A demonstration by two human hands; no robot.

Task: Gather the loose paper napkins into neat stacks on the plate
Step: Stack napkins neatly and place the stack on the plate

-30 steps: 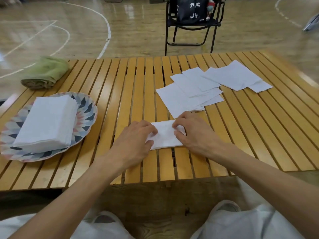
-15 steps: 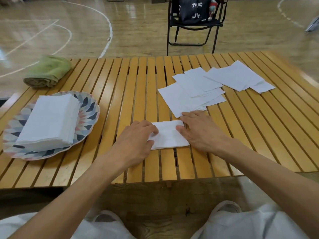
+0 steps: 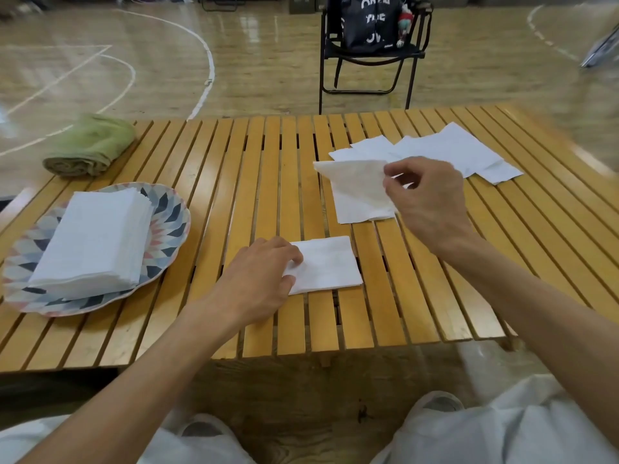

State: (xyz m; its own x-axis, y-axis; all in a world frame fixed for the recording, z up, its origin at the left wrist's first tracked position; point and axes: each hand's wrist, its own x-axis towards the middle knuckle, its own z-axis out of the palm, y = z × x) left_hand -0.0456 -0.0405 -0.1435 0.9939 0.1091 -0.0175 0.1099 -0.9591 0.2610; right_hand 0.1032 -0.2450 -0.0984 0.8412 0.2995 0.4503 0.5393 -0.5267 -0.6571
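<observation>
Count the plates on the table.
1: a round patterned plate at the left of the slatted wooden table, carrying a stack of white paper napkins. No other shows; nothing large enough to hide one.

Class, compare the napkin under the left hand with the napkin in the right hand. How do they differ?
The folded napkin lies flat on the table, pressed by the left hand; the lifted napkin hangs tilted, pinched by the right hand. The folded one looks smaller. Both are white paper.
</observation>
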